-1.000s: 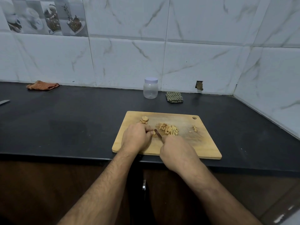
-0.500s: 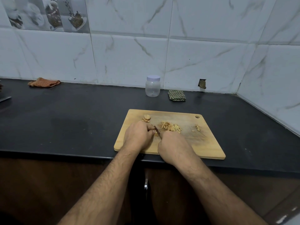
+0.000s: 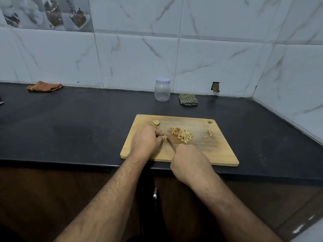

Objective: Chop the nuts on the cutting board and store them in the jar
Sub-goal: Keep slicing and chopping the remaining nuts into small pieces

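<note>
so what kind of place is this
Most likely a home kitchen: a dark counter against tiled wall, a cutting board with nuts, and a jar nearby.

The right hand hides the handle of the knife, the curled left hand covers most of the nut piece it pinches, and a pale object on the counter's left is cut off by the frame edge.
</note>
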`<state>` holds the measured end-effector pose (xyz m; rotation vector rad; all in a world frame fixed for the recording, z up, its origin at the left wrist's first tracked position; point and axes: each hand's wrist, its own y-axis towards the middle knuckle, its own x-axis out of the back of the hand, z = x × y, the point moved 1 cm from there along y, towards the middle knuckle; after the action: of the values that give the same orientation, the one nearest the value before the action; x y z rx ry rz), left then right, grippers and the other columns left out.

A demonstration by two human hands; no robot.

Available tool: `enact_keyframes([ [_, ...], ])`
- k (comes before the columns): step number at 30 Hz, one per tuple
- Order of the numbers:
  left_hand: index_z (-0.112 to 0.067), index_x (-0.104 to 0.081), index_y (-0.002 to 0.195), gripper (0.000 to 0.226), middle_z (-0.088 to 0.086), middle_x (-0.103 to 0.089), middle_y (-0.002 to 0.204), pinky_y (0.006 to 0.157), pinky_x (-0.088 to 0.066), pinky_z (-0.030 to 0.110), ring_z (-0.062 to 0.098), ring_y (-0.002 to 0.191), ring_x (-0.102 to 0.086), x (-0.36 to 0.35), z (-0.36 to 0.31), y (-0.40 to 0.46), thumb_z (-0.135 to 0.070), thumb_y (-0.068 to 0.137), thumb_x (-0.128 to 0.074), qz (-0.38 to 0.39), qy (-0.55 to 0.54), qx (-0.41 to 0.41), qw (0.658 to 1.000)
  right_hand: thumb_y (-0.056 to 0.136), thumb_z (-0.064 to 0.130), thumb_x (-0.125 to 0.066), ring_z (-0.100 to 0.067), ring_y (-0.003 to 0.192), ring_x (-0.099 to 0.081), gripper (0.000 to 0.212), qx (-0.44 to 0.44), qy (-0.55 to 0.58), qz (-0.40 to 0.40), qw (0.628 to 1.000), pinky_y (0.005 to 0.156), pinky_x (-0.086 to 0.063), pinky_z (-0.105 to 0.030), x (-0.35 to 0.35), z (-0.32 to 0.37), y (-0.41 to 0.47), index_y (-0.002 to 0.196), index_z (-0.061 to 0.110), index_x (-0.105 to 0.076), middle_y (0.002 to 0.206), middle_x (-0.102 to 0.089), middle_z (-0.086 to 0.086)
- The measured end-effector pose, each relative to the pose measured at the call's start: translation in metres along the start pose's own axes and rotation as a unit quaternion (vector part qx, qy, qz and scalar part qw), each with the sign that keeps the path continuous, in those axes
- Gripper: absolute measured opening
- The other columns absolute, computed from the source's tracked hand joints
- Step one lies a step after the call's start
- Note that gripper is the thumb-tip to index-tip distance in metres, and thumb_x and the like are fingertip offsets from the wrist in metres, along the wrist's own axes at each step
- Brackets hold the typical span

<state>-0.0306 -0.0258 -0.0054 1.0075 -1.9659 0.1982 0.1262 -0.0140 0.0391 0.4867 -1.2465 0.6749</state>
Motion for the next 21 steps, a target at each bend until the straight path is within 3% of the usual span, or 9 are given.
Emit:
enact_keyframes([
  [7,-0.028,-0.077,0.099,0.014,-0.014,-0.073,0.107,0.085,-0.052,0.029,0.008,0.097,-0.063,0.0,0.002,0.001,-0.033,0.09,-0.068,-0.006,-0.021,0.002,1.0,0.092,0.011,-0.047,-0.02,0.083,-0.054,0.033,0.007,0.003,-0.023,1.0,0.065,-0.043,-0.031,-0.003,-0.004,0.002,0.121,0.016,-0.061,0.095,-0.057,-0.003],
  [13,-0.029,-0.079,0.097,0.019,-0.018,-0.071,0.112,0.086,-0.052,0.03,0.01,0.105,-0.064,0.001,0.003,0.002,-0.024,0.087,-0.063,0.021,-0.02,-0.007,1.0,0.093,0.012,-0.045,-0.02,0.082,-0.052,0.031,0.017,0.009,-0.04,0.999,0.066,-0.043,-0.031,-0.003,0.0,0.008,0.12,0.017,-0.061,0.094,-0.058,-0.002],
  [21,-0.029,-0.078,0.095,0.016,-0.018,-0.071,0.111,0.087,-0.052,0.03,0.008,0.102,-0.063,0.0,0.003,0.004,-0.026,0.088,-0.064,0.013,-0.017,-0.008,1.0,0.094,0.011,-0.046,-0.021,0.083,-0.052,0.029,0.012,-0.023,-0.015,1.0,0.069,-0.044,-0.031,0.0,0.01,0.021,0.117,0.015,-0.063,0.102,-0.064,-0.005],
])
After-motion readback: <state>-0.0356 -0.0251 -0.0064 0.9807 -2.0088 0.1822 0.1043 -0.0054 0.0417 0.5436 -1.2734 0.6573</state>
